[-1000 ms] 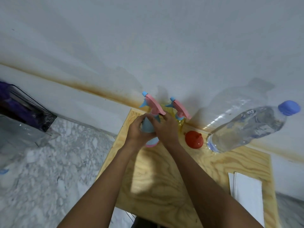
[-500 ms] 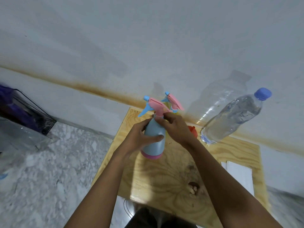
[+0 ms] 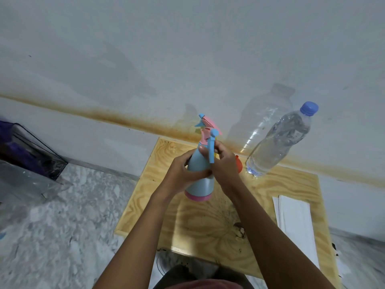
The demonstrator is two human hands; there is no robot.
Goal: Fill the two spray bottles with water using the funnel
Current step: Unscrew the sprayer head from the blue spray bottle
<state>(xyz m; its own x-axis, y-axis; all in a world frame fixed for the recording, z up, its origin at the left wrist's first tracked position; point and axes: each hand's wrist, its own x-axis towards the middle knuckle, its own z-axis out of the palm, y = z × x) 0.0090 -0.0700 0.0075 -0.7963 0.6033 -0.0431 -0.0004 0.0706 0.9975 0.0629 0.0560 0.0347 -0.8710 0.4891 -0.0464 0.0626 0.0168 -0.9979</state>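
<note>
Item: blue spray bottle (image 3: 200,174), pink base, pink-and-blue trigger head, held tilted over the far left part of the wooden board (image 3: 291,184); whether the base touches the board cannot be told. Left hand (image 3: 183,174): fingers wrapped round the body at mid-height. Right hand (image 3: 225,165): fingers curled close at the neck and the hanging blue trigger, judged to be a grip for unscrewing the head. Handling, by judgement: thin rigid plastic, light while empty, smooth and likely to slip if wet; best held round the waist with one hand while the other turns the collar rather than the trigger, which looks the weakest part. Second spray bottle (image 3: 207,124): only its head shows, just behind the first. Funnel (image 3: 239,166): red, mostly hidden behind the right hand, beside the water bottle (image 3: 279,142), which is clear, capped blue, nearly full and so judged heavy. White sheets (image 3: 295,222): near the board's right edge. Dark container (image 3: 31,159): on the floor, well apart to the left.
</note>
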